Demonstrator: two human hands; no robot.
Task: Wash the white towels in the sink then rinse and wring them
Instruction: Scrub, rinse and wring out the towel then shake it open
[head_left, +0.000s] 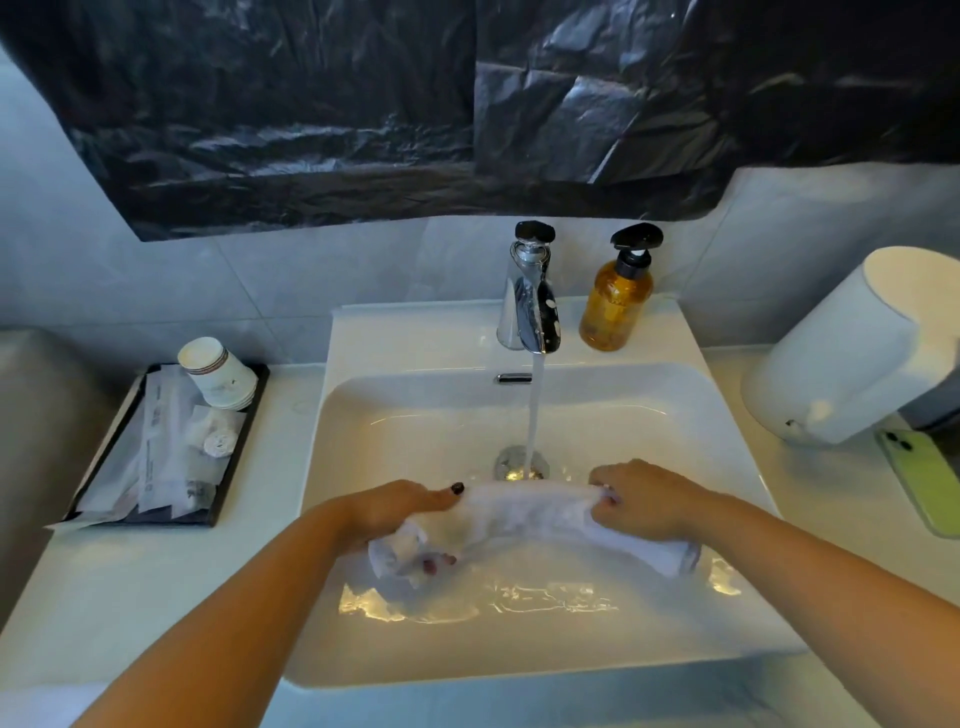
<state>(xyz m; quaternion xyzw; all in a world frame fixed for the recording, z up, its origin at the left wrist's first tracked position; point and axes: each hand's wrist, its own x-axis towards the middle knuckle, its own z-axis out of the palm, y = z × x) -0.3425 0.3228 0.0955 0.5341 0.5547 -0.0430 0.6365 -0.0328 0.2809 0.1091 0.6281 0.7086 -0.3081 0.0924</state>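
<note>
The rolled white towel (524, 519) is held low in the sink (332, 395), just in front of the running tap (530, 306), gripped at each end by the left hand (395, 514) and right hand (644, 499); firmer opposite twisting is advised, kept over the basin.

Grey tiled wall (311, 270); black plastic sheet (322, 114) above; white counter (156, 587).

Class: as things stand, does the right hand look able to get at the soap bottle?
Probably yes: the soap bottle stands clear beyond the right hand, but that hand grips the towel and must let go.
</note>
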